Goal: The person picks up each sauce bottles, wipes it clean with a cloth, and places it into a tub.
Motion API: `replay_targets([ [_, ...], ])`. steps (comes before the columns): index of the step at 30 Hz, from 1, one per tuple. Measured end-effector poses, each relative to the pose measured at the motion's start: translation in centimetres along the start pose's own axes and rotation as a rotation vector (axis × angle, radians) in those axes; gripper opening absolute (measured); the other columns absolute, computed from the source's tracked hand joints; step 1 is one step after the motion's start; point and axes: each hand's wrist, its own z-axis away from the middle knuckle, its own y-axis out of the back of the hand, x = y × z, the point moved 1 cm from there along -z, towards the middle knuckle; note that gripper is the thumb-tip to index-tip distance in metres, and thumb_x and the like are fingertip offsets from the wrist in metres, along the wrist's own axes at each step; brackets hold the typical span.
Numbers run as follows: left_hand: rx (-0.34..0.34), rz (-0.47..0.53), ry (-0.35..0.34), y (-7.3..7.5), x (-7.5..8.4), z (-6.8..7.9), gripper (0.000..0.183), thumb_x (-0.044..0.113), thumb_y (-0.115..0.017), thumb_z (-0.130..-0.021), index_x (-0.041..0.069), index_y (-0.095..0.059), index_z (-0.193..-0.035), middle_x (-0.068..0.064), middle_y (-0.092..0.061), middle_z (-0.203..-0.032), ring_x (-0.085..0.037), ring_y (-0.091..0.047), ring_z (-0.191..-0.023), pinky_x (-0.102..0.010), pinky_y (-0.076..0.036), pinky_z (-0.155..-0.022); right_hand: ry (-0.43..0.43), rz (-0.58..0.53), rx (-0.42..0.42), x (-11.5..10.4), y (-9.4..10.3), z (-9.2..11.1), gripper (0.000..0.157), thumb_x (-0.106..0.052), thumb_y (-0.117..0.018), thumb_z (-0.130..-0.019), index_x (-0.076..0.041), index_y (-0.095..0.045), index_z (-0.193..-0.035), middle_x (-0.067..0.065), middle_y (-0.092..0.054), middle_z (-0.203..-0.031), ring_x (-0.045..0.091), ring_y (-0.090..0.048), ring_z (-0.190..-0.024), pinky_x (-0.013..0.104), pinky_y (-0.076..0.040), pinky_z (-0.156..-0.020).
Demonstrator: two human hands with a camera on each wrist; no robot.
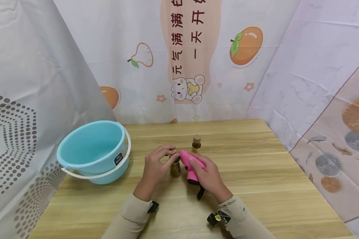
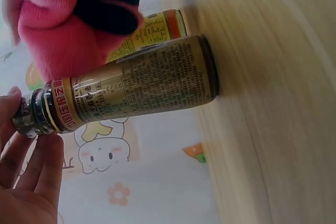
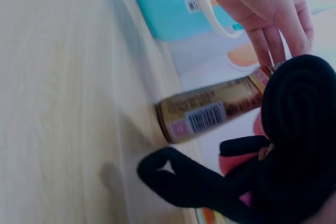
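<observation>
Left hand (image 1: 155, 165): fingertips and thumb pinch the cap of a small brown bottle (image 1: 175, 170). Right hand (image 1: 207, 172): wrapped over a pink cloth roll (image 1: 193, 169) with a black lining, a black strap (image 1: 200, 193) hanging from it. The bottle is roughly upright in front of the person, its base down at the table (image 1: 257, 186); whether the base bears fully on the wood cannot be confirmed. The roll sits right beside the bottle's neck; contact between the two cannot be determined.

Step in hand, as judged: the bottle is being steadied by its cap while the roll is brought up to it. The next move would call for a firm left pinch and a controlled right hand, so the bottle does not tip.

Further out: a second bottle (image 1: 196, 145), capped, stands just behind the roll; a light-blue bucket (image 1: 101, 167) with a white handle stands to the left, well apart
</observation>
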Motion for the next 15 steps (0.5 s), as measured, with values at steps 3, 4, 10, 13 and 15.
replay_targets([
  [3,0.011,0.006,0.003,0.0,0.0,0.3,0.011,0.016,-0.085,-0.088,0.008,-0.081,-0.094,-0.006,-0.079,-0.108,-0.020,-0.077,-0.100,-0.033,-0.062,-0.088,0.015,-0.040,0.015,0.1,-0.7,-0.2,0.033,-0.048,-0.061,-0.103,-0.043,-0.066,-0.135,0.003,-0.068,-0.121,0.019,-0.069,-0.088,0.032,-0.060,-0.069],
  [4,0.017,0.008,0.004,0.0,-0.1,0.3,0.010,0.015,-0.085,-0.087,0.008,-0.081,-0.093,-0.006,-0.079,-0.108,-0.020,-0.077,-0.099,-0.033,-0.062,-0.088,0.022,-0.050,0.017,0.1,-1.0,-0.3,0.033,-0.046,-0.062,-0.103,-0.044,-0.065,-0.136,0.003,-0.068,-0.123,0.019,-0.069,-0.087,0.032,-0.060,-0.068],
  [10,0.037,0.026,0.015,-0.2,0.0,0.5,0.010,0.014,-0.084,-0.088,0.008,-0.081,-0.094,-0.005,-0.079,-0.108,-0.020,-0.076,-0.100,-0.031,-0.061,-0.090,0.049,-0.078,0.035,0.3,-1.9,-0.7,0.036,-0.032,-0.068,-0.102,-0.039,-0.065,-0.138,0.003,-0.069,-0.125,0.018,-0.069,-0.085,0.029,-0.060,-0.067],
  [13,0.032,0.029,0.021,-0.2,0.1,0.4,0.011,0.014,-0.084,-0.089,0.007,-0.081,-0.096,-0.005,-0.079,-0.109,-0.020,-0.076,-0.102,-0.031,-0.060,-0.092,0.037,-0.081,0.029,0.6,-2.1,-0.8,0.038,-0.026,-0.070,-0.101,-0.037,-0.066,-0.137,0.005,-0.070,-0.123,0.017,-0.069,-0.084,0.028,-0.059,-0.066],
  [15,0.029,0.026,0.022,-0.1,0.2,0.4,0.011,0.014,-0.084,-0.088,0.006,-0.080,-0.096,-0.006,-0.079,-0.110,-0.020,-0.076,-0.103,-0.032,-0.060,-0.093,0.033,-0.083,0.009,0.9,-2.3,-1.0,0.038,-0.027,-0.070,-0.101,-0.037,-0.066,-0.137,0.006,-0.070,-0.122,0.017,-0.070,-0.083,0.028,-0.060,-0.067],
])
